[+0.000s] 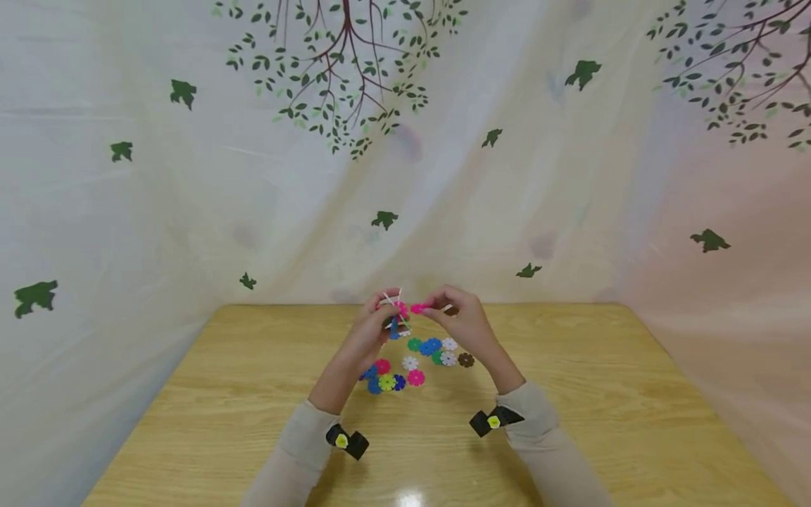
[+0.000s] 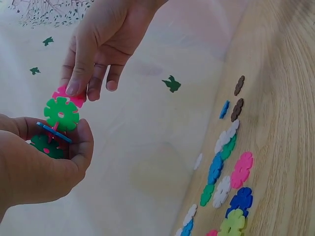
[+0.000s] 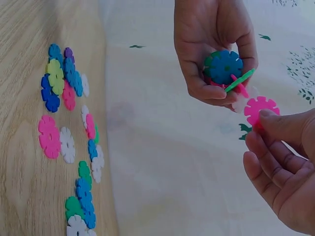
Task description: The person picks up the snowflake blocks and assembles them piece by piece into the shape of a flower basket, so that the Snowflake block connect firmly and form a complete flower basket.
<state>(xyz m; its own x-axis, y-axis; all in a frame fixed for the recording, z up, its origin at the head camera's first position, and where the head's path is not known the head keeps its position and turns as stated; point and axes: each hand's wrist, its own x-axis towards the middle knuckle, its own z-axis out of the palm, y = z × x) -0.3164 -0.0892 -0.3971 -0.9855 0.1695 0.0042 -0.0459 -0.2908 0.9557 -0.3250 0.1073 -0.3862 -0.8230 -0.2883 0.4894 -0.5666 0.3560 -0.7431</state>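
My left hand (image 1: 369, 331) holds a small cluster of joined notched plastic discs above the table. In the left wrist view a bright green disc (image 2: 61, 114) stands up from it, with a blue disc (image 2: 54, 132) edge-on and a dark green disc (image 2: 47, 147) below. The right wrist view shows another blue disc (image 3: 226, 67) in the cupped fingers. Between thumb and fingertips, my right hand (image 1: 465, 322) pinches a pink disc (image 3: 261, 109) close beside the cluster; its other fingers curve loosely. In the left wrist view the pink disc overlaps the bright green one.
Loose notched discs lie scattered on the wooden table (image 1: 570, 408) below my hands, among them a pink disc (image 1: 416, 378), a yellow disc (image 1: 387, 382), a brown disc (image 1: 465, 360) and several blue, white and green ones. A printed cloth (image 1: 443, 211) hangs behind the table's far edge.
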